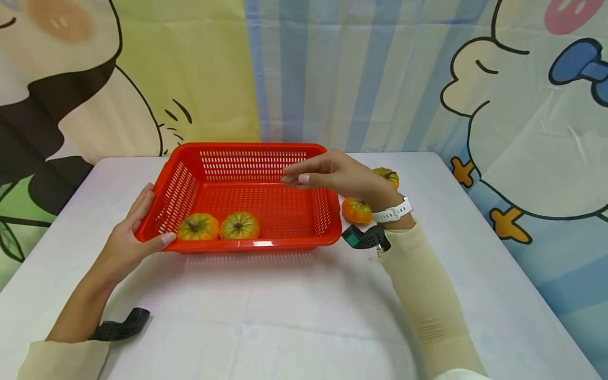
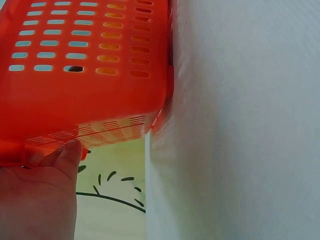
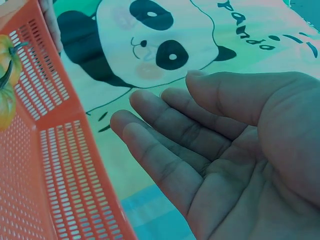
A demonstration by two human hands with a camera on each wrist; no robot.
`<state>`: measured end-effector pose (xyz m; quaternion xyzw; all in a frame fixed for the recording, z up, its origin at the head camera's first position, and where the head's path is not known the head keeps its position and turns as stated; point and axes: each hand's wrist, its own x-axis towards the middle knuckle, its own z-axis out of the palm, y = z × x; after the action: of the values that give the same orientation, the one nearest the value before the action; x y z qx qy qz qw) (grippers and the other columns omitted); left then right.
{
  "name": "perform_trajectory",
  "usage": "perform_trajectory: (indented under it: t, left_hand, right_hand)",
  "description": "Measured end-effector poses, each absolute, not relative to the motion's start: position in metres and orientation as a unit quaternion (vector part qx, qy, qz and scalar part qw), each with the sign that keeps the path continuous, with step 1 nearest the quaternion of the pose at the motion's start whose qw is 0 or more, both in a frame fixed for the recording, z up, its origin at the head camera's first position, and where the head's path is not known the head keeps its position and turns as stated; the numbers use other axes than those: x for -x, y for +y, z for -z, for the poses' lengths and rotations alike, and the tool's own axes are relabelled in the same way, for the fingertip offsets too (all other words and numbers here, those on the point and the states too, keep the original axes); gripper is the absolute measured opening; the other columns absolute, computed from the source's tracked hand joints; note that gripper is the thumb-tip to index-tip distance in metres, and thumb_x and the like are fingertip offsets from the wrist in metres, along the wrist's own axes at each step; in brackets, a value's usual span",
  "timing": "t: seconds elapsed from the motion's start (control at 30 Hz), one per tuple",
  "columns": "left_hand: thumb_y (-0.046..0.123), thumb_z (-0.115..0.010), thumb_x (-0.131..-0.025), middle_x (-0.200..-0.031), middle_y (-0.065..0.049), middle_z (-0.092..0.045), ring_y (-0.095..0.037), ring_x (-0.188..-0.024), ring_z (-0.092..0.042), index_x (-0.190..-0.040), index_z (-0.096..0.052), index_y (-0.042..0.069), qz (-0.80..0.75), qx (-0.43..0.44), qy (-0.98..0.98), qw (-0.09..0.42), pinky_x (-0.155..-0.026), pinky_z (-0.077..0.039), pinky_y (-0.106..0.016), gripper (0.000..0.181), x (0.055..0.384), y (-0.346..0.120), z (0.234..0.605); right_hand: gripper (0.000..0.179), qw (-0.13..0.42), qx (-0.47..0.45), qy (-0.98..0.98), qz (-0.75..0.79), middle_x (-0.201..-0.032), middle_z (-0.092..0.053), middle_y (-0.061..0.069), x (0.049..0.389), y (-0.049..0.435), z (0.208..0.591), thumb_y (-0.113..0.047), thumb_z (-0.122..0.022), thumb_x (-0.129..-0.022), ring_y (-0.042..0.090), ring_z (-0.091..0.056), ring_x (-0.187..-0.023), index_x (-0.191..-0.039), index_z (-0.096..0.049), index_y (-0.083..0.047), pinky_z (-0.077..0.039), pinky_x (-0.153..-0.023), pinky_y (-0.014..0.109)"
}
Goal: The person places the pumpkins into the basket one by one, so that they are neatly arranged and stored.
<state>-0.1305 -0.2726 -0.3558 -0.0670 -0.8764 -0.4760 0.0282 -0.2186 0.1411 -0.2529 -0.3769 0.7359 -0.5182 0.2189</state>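
A red plastic basket (image 1: 266, 245) with slotted walls stands in the middle of the head view. Two small orange-and-green pumpkins (image 1: 198, 227) lie side by side inside it, along the front wall. My left hand (image 1: 128, 232) grips the basket's left end, thumb on the front corner of the rim and fingers along the outside. Over the basket's right end hovers my right hand (image 1: 337, 174). Its fingers are relaxed and slightly bent, and the right wrist view shows the palm holding nothing. Partly hidden behind the right wrist, another pumpkin (image 1: 357, 211) sits outside the basket.
Farther back on the right is one more pumpkin (image 1: 387, 176), partly covered by the right hand. A white cloth covers the table (image 1: 237, 316). A printed cartoon curtain (image 1: 332, 74) hangs along the table's back edge.
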Motion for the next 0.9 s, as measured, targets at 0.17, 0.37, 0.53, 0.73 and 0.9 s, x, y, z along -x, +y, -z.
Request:
perform_trajectory:
  t: [0.17,0.37,0.53,0.73,0.9]
  left_hand:
    - [0.021,-0.071,-0.089,-0.16,0.019,-0.002,-0.011,-0.147,-0.003,-0.156,-0.005,0.026,0.475,0.066,-0.877,0.03,-0.077,-0.044,-0.007,0.094,0.131,-0.273,0.356]
    - [0.02,-0.07,-0.089,-0.16,0.018,-0.001,-0.012,-0.147,-0.004,-0.156,-0.004,0.025,0.475,0.067,-0.877,0.03,-0.077,-0.045,-0.008,0.095,0.132,-0.272,0.357]
    - [0.02,-0.071,-0.088,-0.16,0.019,-0.002,-0.013,-0.147,-0.006,-0.156,-0.005,0.025,0.48,0.067,-0.874,0.033,-0.076,-0.044,-0.007,0.095,0.131,-0.272,0.358]
    - [0.018,-0.07,-0.088,-0.161,0.017,-0.002,-0.014,-0.147,-0.006,-0.156,-0.005,0.024,0.482,0.07,-0.873,0.036,-0.075,-0.045,-0.007,0.094,0.131,-0.271,0.358]
    - [0.018,-0.071,-0.088,-0.16,0.018,-0.002,-0.013,-0.147,-0.006,-0.156,-0.005,0.025,0.482,0.066,-0.873,0.033,-0.075,-0.044,-0.006,0.095,0.131,-0.271,0.357]
  right_hand:
    - [0.033,0.206,0.359,0.735,0.537,-0.12,-0.066,0.014,0.216,0.155,0.257,-0.008,-0.056,-0.099,0.024,-0.063,-0.112,-0.131,-0.061,-0.002,-0.046,-0.1,0.036]
    - [0.033,0.193,0.34,0.736,0.552,-0.121,-0.066,0.014,0.215,0.171,0.261,-0.01,-0.056,-0.099,0.026,-0.062,-0.114,-0.131,-0.06,-0.001,-0.045,-0.101,0.037]
    - [0.033,0.186,0.298,0.754,0.555,-0.123,-0.066,0.009,0.211,0.182,0.262,-0.018,-0.06,-0.098,0.025,-0.061,-0.116,-0.129,-0.064,-0.007,-0.046,-0.099,0.039]
    - [0.033,0.168,0.28,0.766,0.554,-0.122,-0.066,0.009,0.211,0.193,0.269,-0.019,-0.061,-0.098,0.029,-0.06,-0.116,-0.128,-0.065,-0.006,-0.051,-0.092,0.04]
    - [0.033,0.152,0.279,0.769,0.555,-0.121,-0.066,0.011,0.21,0.204,0.275,-0.017,-0.06,-0.098,0.028,-0.062,-0.113,-0.127,-0.064,-0.003,-0.052,-0.091,0.038]
